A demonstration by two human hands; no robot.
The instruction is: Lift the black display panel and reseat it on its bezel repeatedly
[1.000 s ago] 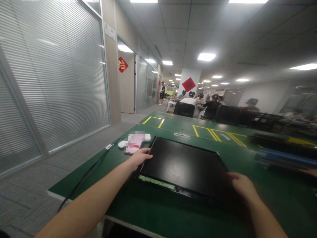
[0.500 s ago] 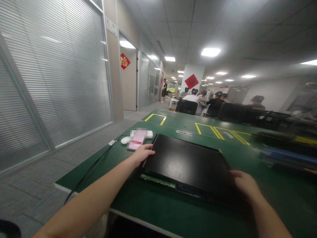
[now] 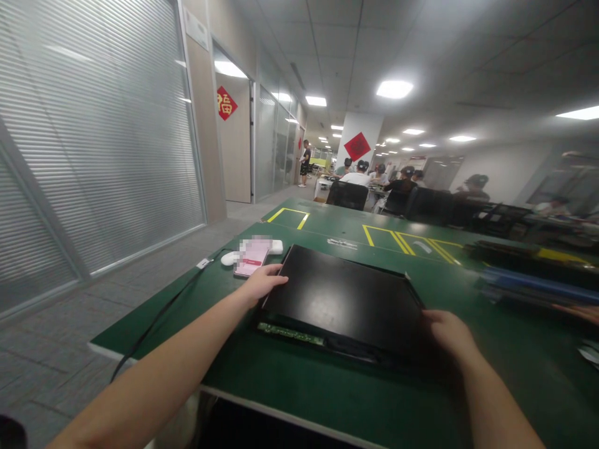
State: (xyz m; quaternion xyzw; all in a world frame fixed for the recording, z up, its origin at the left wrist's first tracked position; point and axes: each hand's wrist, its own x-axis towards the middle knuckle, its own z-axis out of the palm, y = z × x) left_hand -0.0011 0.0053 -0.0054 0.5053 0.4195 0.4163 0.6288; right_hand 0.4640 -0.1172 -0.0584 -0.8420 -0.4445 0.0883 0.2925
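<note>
A black flat display panel (image 3: 346,299) lies face up over the green table (image 3: 262,386), with a green circuit board strip (image 3: 290,333) along its near edge. My left hand (image 3: 264,282) grips the panel's left edge, thumb on top and the other fingers partly hidden. At the right edge my right hand (image 3: 447,330) is closed on the same panel, its fingertips mostly out of sight beneath it. Whether the panel rests fully on the table or is slightly raised, I cannot tell.
Left of the panel lie a pink-screened phone (image 3: 253,257), a white mouse (image 3: 229,258) and a black cable (image 3: 159,321). Yellow tape (image 3: 388,232) marks the table's far side. A blurred blue item (image 3: 528,284) and another person's hand (image 3: 580,312) are at right. People sit beyond.
The whole view has shifted, so the table and panel appear slightly further left and higher. Both my hands keep their hold on the panel. More of the other person's hand shows at right.
</note>
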